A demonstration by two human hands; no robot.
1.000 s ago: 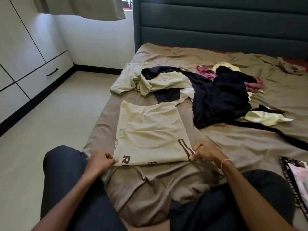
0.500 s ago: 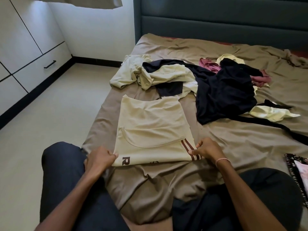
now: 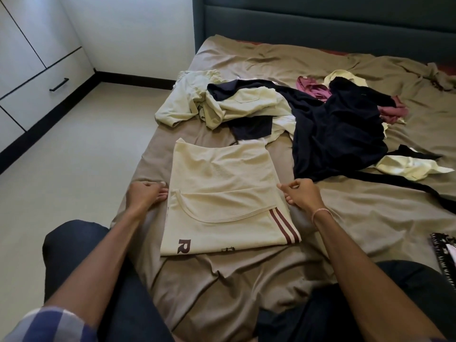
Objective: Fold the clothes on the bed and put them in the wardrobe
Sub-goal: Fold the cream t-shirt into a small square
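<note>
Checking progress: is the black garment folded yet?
No, the black garment lies crumpled beside the flat cream shirt.

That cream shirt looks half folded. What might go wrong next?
The cream shirt lies on a rumpled bedsheet, so the next fold may come out crooked. Its far edge seems to touch the unfolded pile; lifting might drag those clothes along.

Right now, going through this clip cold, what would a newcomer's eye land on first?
The half-folded cream shirt lies flat on the near part of the bed, with the left hand and right hand at its side edges. Behind it sprawls an unfolded heap of cream, black and pink clothes.
</note>
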